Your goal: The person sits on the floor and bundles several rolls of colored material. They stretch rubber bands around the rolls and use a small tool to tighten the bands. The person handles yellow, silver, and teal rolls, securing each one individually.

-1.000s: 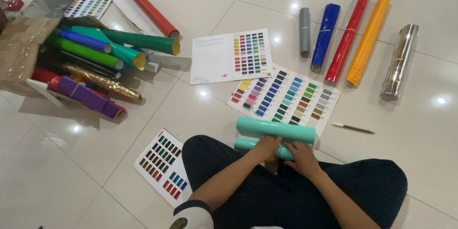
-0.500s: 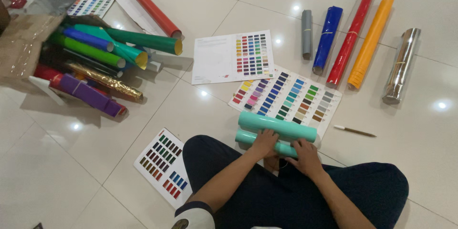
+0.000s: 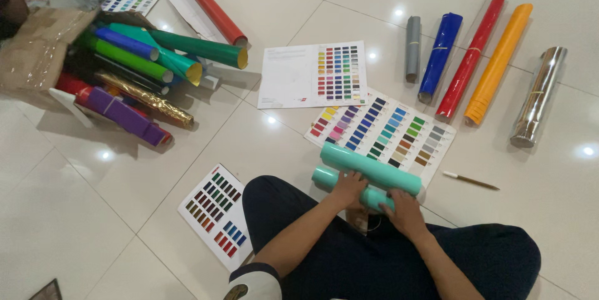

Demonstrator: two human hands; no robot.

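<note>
I sit cross-legged on a white tiled floor. Two teal rolls lie side by side over my lap's front edge: a longer one [image 3: 372, 167] and a shorter one [image 3: 327, 178] nearer me. My left hand [image 3: 350, 187] rests on the rolls between them, fingers curled over the shorter one. My right hand [image 3: 404, 209] grips the right end of the shorter roll. A colour swatch chart [image 3: 382, 127] lies on the floor just beyond the rolls.
A second chart [image 3: 314, 74] lies farther out and a third [image 3: 214, 214] beside my left knee. Grey, blue, red, orange and silver rolls [image 3: 469, 63] lie in a row at right. A cardboard box [image 3: 37, 47] spills several coloured rolls at left. A pen [image 3: 470, 180] lies at right.
The hands and teal rolls have stayed nearly in place; my left hand has shifted slightly along the rolls. The view has drifted a little.
</note>
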